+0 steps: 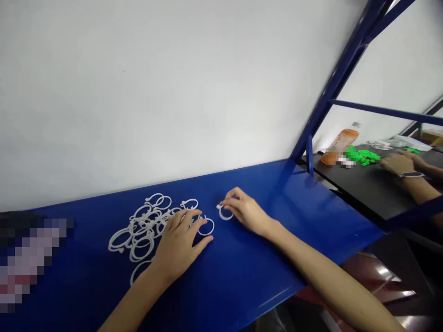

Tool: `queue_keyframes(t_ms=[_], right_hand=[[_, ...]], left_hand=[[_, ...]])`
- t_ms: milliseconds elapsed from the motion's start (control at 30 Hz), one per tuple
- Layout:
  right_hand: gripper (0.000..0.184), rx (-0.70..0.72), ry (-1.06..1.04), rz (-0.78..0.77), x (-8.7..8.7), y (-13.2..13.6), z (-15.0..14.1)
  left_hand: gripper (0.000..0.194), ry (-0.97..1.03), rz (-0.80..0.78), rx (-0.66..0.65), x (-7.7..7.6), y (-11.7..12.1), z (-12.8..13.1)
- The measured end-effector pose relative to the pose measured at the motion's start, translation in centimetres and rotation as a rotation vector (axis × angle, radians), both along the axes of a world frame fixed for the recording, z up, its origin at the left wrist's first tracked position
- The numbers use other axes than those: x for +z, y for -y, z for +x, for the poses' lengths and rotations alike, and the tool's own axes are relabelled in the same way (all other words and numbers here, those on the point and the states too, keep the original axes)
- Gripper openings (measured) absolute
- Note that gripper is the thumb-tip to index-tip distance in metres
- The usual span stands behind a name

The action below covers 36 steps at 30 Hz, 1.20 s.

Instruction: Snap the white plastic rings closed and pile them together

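Note:
A tangled pile of white plastic split rings point(143, 230) lies on a blue metal shelf board point(277, 240). My left hand point(180, 242) rests at the right edge of the pile, fingers spread, with the fingertips on a single ring point(206, 229). A little to the right, my right hand point(244, 211) pinches another white ring point(225, 214) against the board at its fingertips. The small tab of that ring shows by my fingers, and part of the ring is hidden under them.
A white wall rises behind the board, and a blue steel shelf frame point(328, 87) stands at the right. Beyond it, a co-worker's hand point(404, 163) with a wristwatch works on a dark table among green pieces point(362, 156), near an orange bottle point(341, 145).

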State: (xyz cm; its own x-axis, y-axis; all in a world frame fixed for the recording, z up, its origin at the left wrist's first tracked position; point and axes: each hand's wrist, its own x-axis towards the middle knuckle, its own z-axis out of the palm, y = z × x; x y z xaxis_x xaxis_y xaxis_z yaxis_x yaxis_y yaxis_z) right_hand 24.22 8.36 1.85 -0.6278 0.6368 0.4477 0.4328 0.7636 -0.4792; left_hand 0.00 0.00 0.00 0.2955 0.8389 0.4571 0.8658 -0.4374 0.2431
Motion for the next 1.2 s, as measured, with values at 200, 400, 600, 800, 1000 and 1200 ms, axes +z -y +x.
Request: queue_keyframes(t_ms=[200,400,600,800,1000,1200], right_hand=[[0.025,-0.568,0.37,-0.021,0.1,-4.5,4.9],[0.02,-0.479,0.246,0.003,1.5,-2.8,3.5],[0.02,0.027,-0.088,-0.41,0.8,2.0,-1.2],[0.01,0.047,-0.19,-0.508,-0.7,2.9,-2.7],[0.011,0.058,-0.209,-0.444,-0.3,3.1,-2.5],[0.012,0.208,-0.173,-0.341,-0.5,3.5,-2.4]], left_hand=[[0.011,-0.116,0.092,-0.094,-0.8,-0.1,-0.4],[0.015,-0.077,0.225,-0.115,-0.1,0.2,0.1],[0.012,-0.1,0.377,-0.135,0.8,0.6,0.8],[0.023,-0.022,0.296,-0.2,0.7,1.0,1.4],[0.022,0.179,0.141,-0.082,0.0,0.1,-0.1],[0.017,0.263,0.12,-0.113,0.3,-0.1,0.1]])
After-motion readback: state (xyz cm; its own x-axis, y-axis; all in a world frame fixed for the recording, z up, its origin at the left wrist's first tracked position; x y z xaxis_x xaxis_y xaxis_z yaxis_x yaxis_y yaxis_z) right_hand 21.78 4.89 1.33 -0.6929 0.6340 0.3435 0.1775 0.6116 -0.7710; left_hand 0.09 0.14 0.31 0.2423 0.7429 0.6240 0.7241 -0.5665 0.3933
